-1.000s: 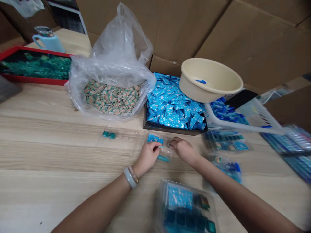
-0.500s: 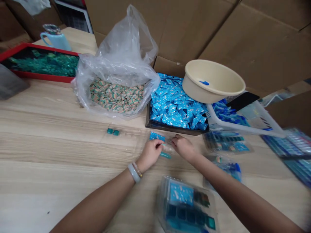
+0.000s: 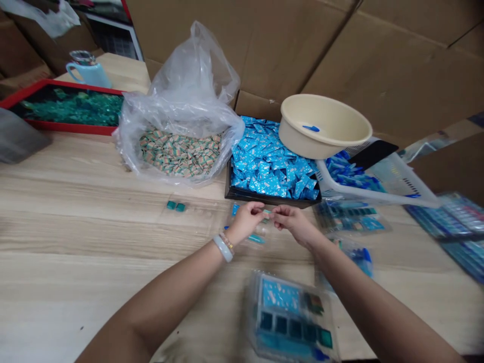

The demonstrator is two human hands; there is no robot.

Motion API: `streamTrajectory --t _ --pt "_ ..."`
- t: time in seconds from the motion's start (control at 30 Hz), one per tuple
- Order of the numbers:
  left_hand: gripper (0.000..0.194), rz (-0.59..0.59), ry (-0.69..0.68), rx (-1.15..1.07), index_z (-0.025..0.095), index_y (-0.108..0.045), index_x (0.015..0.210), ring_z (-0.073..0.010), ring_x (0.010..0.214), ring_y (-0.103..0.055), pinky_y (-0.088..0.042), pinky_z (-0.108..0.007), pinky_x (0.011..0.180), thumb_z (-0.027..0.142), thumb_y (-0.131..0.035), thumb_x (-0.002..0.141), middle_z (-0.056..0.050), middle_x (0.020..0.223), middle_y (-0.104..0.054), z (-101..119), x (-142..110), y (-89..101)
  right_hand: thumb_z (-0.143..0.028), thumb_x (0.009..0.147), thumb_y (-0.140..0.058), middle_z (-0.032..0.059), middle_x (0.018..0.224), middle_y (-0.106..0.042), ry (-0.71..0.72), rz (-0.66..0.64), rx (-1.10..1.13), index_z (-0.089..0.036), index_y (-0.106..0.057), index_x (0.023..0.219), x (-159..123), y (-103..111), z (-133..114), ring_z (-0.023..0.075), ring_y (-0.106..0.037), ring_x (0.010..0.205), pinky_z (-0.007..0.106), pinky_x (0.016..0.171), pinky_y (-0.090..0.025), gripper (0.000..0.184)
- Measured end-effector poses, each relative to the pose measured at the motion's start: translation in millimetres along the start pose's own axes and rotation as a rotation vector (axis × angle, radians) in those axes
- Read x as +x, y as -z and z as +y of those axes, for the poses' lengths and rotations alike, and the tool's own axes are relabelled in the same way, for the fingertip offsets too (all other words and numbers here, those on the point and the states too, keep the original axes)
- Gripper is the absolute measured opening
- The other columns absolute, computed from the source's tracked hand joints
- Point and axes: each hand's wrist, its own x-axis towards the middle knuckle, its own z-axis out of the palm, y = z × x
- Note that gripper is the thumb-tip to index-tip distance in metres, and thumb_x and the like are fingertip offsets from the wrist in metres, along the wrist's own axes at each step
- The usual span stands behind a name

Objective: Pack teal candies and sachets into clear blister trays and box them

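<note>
My left hand (image 3: 247, 221) and my right hand (image 3: 293, 222) meet over a clear plastic tray (image 3: 242, 242), fingertips pinched together. Between them is a small green-and-tan piece (image 3: 266, 214), partly hidden by the fingers. Under my left hand, part of a blue printed packet (image 3: 235, 208) shows in the tray. A teal elongated piece (image 3: 257, 238) lies there too, below the hands. To the left, another clear tray section (image 3: 204, 214) holds two teal squares (image 3: 176, 206). Behind the hands stands a black box (image 3: 272, 198) full of blue packets (image 3: 264, 161).
A plastic bag (image 3: 189, 103) holds many green-and-tan pieces. A cream basin (image 3: 325, 126) rests by a white basket (image 3: 381, 196) of blue items. Filled clear packs (image 3: 293, 317) are stacked in front. Farther left are a red-rimmed tray (image 3: 75, 126) and a blue mug (image 3: 91, 74).
My hands have come closer together and slightly higher over the tray, now meeting at the small piece. My left hand covers more of the blue packet. The view has shifted slightly.
</note>
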Motion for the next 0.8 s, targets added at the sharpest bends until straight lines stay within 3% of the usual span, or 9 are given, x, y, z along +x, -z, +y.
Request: streamTrajectory --t 0.13,0.23,0.43,0.57,0.67,0.8 --pt "0.032 0.108 -0.15 0.32 0.011 -0.055 0.102 -0.0152 0.079 -0.055 -0.044 -0.03 0.076 0.016 -0.054 0.071 -0.009 0.092 -0.059 0.7 -14.0 34.1 -0.027 0.06 -0.058 -0.0051 0.043 -0.045 -0.163 0.053 -0.153 -0.015 -0.05 0.06 11.0 2.4 15.4 0.0059 -0.039 0.037 0.019 0.038 -0.031 0.014" --pt "0.023 0.096 -0.223 0.527 0.014 -0.059 0.095 -0.0172 0.083 -0.052 -0.042 -0.033 0.081 0.016 -0.049 0.074 -0.008 0.092 -0.057 -2.6 -32.4 56.4 -0.02 0.06 -0.057 -0.0058 0.04 -0.042 -0.152 0.104 -0.255 -0.016 -0.049 0.054 21.5 -0.8 24.6 0.0051 -0.037 0.035 0.018 0.036 -0.028 0.011" --pt "0.027 0.096 -0.246 0.666 0.014 -0.056 0.099 -0.0203 0.095 -0.048 -0.038 -0.035 0.087 0.013 -0.048 0.072 -0.01 0.098 -0.053 -8.2 -49.4 62.7 -0.02 0.057 -0.063 -0.0086 0.037 -0.037 -0.138 0.227 -0.335 -0.018 -0.043 0.056 23.9 -3.5 29.0 0.0047 -0.035 0.032 0.017 0.033 -0.026 0.021" --pt "0.016 0.006 -0.056 0.599 0.012 -0.057 0.083 -0.0182 0.072 -0.055 -0.043 -0.032 0.07 0.017 -0.052 0.069 -0.007 0.075 -0.058 -2.3 -41.3 64.9 -0.032 0.071 -0.054 -0.0048 0.043 -0.045 -0.292 0.177 -0.228 -0.018 -0.043 0.066 8.0 -0.8 32.5 0.0086 -0.047 0.035 0.02 0.036 -0.039 0.019" --pt "0.008 -0.01 0.128 0.369 0.012 -0.055 0.071 -0.0133 0.056 -0.052 -0.042 -0.025 0.056 0.018 -0.055 0.066 0.0 0.057 -0.054 2.5 -34.6 61.3 -0.034 0.076 -0.047 -0.0038 0.046 -0.047 -0.328 0.127 -0.167 -0.017 -0.043 0.069 -3.4 -4.5 35.7 0.009 -0.05 0.038 0.022 0.039 -0.044 0.019" --pt "0.005 -0.043 0.188 0.111 0.011 -0.055 0.069 -0.0096 0.057 -0.054 -0.042 -0.02 0.056 0.011 -0.055 0.065 0.0 0.063 -0.058 7.1 -35.7 47.3 -0.032 0.077 -0.045 -0.0044 0.052 -0.047 -0.305 0.119 -0.123 -0.018 -0.044 0.078 -13.9 -7.2 35.2 0.007 -0.048 0.039 0.022 0.041 -0.046 0.014"
